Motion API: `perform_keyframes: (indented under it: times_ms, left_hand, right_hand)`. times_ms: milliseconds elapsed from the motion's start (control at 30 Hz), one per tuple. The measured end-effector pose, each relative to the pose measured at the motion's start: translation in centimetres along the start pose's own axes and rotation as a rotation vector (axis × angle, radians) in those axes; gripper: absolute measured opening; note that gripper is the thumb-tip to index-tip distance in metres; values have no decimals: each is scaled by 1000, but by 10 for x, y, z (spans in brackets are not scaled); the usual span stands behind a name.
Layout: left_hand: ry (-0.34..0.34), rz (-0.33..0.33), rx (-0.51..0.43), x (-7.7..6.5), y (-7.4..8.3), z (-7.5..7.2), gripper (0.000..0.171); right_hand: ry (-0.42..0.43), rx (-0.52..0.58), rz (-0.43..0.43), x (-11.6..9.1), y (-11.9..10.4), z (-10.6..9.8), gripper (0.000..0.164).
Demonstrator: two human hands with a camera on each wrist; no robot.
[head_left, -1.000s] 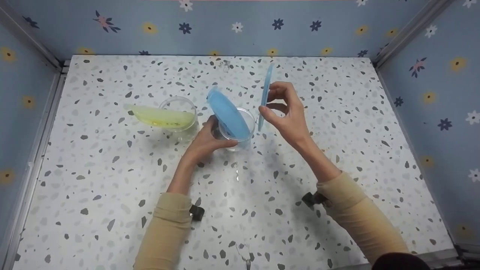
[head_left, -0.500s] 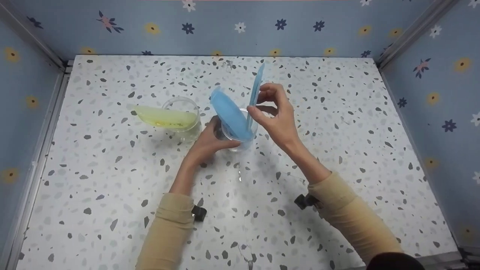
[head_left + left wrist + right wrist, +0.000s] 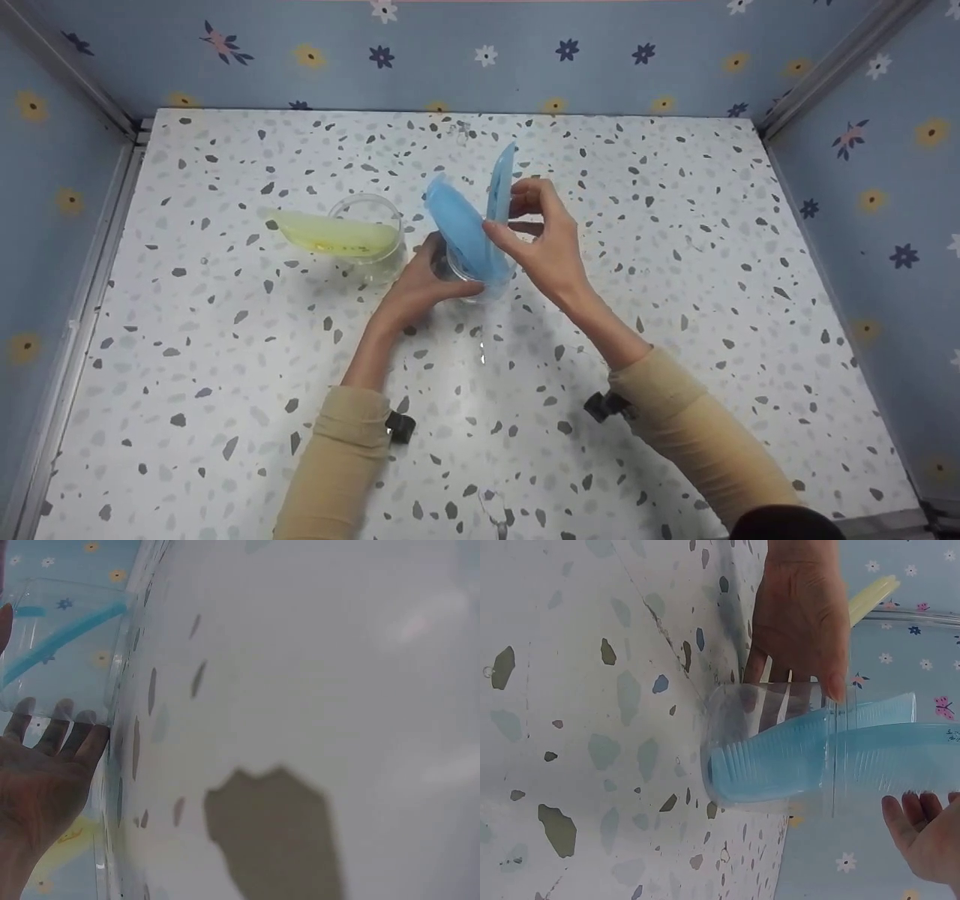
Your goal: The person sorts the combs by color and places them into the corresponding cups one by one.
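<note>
My left hand (image 3: 416,291) grips a clear plastic cup (image 3: 71,682) standing on the table, thumb at the front and fingers around its left side. Inside that cup a blue comb (image 3: 457,225) leans to the left, its end sticking out over the rim. Between thumb and fingertips my right hand (image 3: 551,244) pinches a second blue comb (image 3: 500,184), upright over the cup. Both blue combs show through the cup wall in the right wrist view, teeth visible and lower ends inside. A yellow-green comb (image 3: 337,234) leans in another clear cup (image 3: 367,196) on the left.
The speckled white table (image 3: 675,420) is bounded by blue flowered panels (image 3: 480,82) at the back and sides. The second cup stands just left of my left hand.
My right hand has moved left and brought its blue comb from beside the cup to over and into it, against the other blue comb. The left hand keeps its hold.
</note>
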State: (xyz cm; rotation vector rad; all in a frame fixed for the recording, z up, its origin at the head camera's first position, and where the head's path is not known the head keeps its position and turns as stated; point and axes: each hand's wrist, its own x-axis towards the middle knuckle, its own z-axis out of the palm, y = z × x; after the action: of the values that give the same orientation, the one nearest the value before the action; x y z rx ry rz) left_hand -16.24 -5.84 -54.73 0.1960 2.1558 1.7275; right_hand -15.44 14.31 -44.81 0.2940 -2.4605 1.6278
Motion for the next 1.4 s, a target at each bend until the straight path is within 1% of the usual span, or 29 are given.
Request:
perform_keyframes:
  times_ms: [200, 300, 500, 667, 867, 1067, 1200, 1300, 1367, 1400]
  left_hand:
    - [-6, 2, 26, 1, -2, 0, 115]
    - [-12, 13, 20, 1, -2, -1, 113]
    - [-7, 12, 26, 2, -1, -1, 114]
    - [-9, 13, 17, 4, 0, 0, 115]
    - [-11, 5, 2, 2, -1, 0, 116]
    - [-26, 15, 15, -1, 0, -4, 116]
    - [-34, 0, 73, -3, 4, -5, 116]
    - [-38, -7, 121, -7, 9, -4, 113]
    - [-32, 7, 145, -10, 12, -3, 111]
    - [-18, 17, 157, -12, 13, -3, 111]
  right_hand:
    - [-12, -63, 12, -1, 5, 4, 52]
    - [-10, -104, 7, -2, 8, 5, 52]
    - [-2, -189, 4, -2, 13, 6, 53]
    - [-5, -207, 24, -3, 17, 6, 53]
    - [-20, -221, 29, -6, 21, 6, 52]
    - [-50, -232, -30, -10, 26, 1, 46]
    - [-77, -275, -71, -12, 29, -5, 43]
    - [-98, -327, -96, -13, 32, -10, 43]
    - [-118, -358, -114, -14, 33, -14, 44]
    - [-131, -372, -123, -14, 34, -16, 45]
